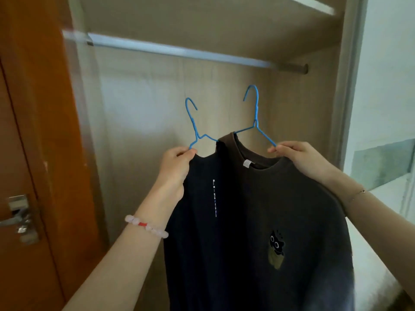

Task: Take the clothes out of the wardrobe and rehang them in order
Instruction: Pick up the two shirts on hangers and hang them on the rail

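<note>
Two shirts hang in front of the open wardrobe, each on a blue wire hanger. My left hand (177,164) pinches the shoulder of the left hanger (193,124), which carries a dark navy shirt (202,232) with a thin vertical print. Gripping the right hanger (256,117) by its right shoulder is my right hand (298,158); on it hangs a brown shirt (298,221) with a small cat graphic. Both hooks point up, below the silver rail (179,50), clear of it. The brown shirt overlaps the navy one.
The rail is bare along its visible length. An orange-brown wooden door (33,131) with a metal handle (20,218) stands at the left. The wardrobe's right side panel (345,86) borders a white wall and a white surface (370,254) at the lower right.
</note>
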Available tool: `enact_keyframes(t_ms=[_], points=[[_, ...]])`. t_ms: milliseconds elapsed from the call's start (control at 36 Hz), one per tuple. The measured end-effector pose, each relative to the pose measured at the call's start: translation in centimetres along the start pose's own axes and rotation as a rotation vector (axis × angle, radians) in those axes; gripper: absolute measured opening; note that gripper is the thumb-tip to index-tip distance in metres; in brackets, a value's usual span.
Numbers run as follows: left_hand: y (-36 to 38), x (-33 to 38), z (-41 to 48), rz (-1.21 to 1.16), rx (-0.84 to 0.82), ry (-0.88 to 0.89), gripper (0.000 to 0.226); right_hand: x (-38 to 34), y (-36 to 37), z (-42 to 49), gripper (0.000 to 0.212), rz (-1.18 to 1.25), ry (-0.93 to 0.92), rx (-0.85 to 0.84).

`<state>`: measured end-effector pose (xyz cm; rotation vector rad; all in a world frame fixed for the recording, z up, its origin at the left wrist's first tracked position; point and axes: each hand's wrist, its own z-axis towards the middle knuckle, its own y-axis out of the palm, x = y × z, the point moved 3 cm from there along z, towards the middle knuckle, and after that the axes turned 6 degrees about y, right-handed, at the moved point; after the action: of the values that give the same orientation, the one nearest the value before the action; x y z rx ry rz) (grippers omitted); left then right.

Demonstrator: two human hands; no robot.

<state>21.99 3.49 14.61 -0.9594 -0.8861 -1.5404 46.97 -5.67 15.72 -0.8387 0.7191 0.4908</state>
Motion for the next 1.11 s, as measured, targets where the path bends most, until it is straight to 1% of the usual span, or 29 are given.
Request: enact_keyframes(t_ms=[111, 194, 278, 361, 472, 528, 639, 694, 750, 833, 861, 889, 944, 972, 1111], points=[[1.4, 1.8, 4.1, -0.017, 0.071, 0.008, 0.022, -0.1, -0.6, 5.8, 0.028, 0.005, -0.099, -0.028], [1.8, 3.6, 7.2, 0.003, 0.169, 0.043, 0.022, -1.0, -0.7, 10.1, 0.03, 0.03, -0.171, -0.041], [1.9, 5.8, 10.0, 0.062, 0.245, 0.085, 0.021, -2.1, -0.4, 13.9, 0.026, 0.044, -0.223, -0.049], [2.3, 8.0, 12.2, 0.131, 0.259, 0.153, 0.017, -3.0, -0.5, 17.2, 0.025, 0.069, -0.253, -0.052], [2.2, 9.9, 15.1, 0.182, 0.297, 0.175, 0.012, -4.3, -0.7, 20.9, 0.026, 0.145, -0.256, -0.049], [2.1, 10.8, 16.6, 0.208, 0.314, 0.169, 0.002, -4.9, -0.9, 22.6, 0.026, 0.146, -0.252, -0.048], [1.2, 12.1, 19.2, 0.282, 0.346, 0.157, 0.004, -6.2, -1.1, 25.7, 0.026, 0.159, -0.245, -0.053], [0.6, 12.7, 20.4, 0.303, 0.371, 0.17, 0.012, -6.6, -1.1, 27.1, 0.025, 0.151, -0.224, -0.054], [-0.1, 13.3, 21.5, 0.342, 0.388, 0.178, 0.004, -6.7, -0.8, 28.2, 0.026, 0.148, -0.198, -0.056], [-1.1, 13.8, 22.7, 0.346, 0.435, 0.175, 0.016, -6.5, -0.1, 29.4, 0.028, 0.135, -0.178, -0.07], [-1.4, 13.9, 23.1, 0.351, 0.44, 0.187, 0.012, -6.4, 0.2, 29.5, 0.029, 0.13, -0.177, -0.076], [-1.5, 14.1, 23.2, 0.357, 0.449, 0.195, 0.004, -6.2, 0.5, 29.7, 0.029, 0.127, -0.178, -0.079], [-2.3, 14.0, 23.7, 0.362, 0.467, 0.202, 0.026, -5.9, 1.1, 30.0, 0.029, 0.126, -0.188, -0.08], [-2.7, 14.0, 24.0, 0.372, 0.473, 0.213, 0.03, -5.7, 1.4, 30.1, 0.029, 0.127, -0.194, -0.08], [-4.3, 14.3, 25.2, 0.467, 0.527, 0.228, 0.01, -5.2, 2.4, 30.7, 0.023, 0.098, -0.22, -0.11]])
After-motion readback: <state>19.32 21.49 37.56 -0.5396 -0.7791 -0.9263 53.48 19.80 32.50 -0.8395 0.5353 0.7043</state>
